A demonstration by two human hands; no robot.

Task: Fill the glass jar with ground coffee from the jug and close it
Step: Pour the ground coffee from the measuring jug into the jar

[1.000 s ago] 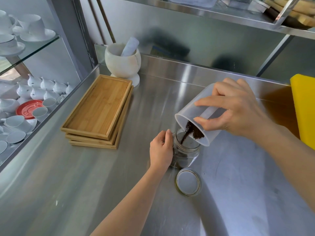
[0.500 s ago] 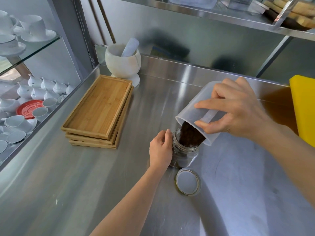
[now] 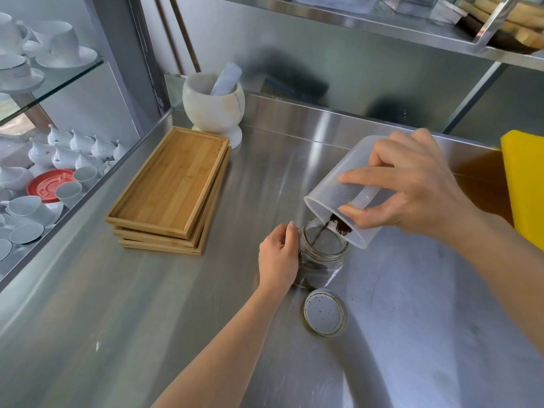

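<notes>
- Half a second ago a thick dark mass of coffee filled the jug's mouth; now only a small clump of ground coffee clings to the lower lip, with a thin stream running down into the jar.
- The right hand grasps the jug, a cloudy plastic one, tipped steeply with its mouth toward the near left, right over the jar's opening.
- The thumb sits on the near side of the rim and the fingers lie across the top of the wall.
- The jar stands upright on the steel counter, near the middle, open, with dark grounds showing through the glass low down.
- The left hand is wrapped around the jar's left side, holding it steady.
- The lid lies flat on the counter just near of the jar, apart from it, speckled with a few grains.
- Farther left sits a stack of wooden trays, and behind it a white stone mortar with a pestle leaning inside.
- A yellow board shows at the right edge.
- White cups fill the glass case on the left.
</notes>
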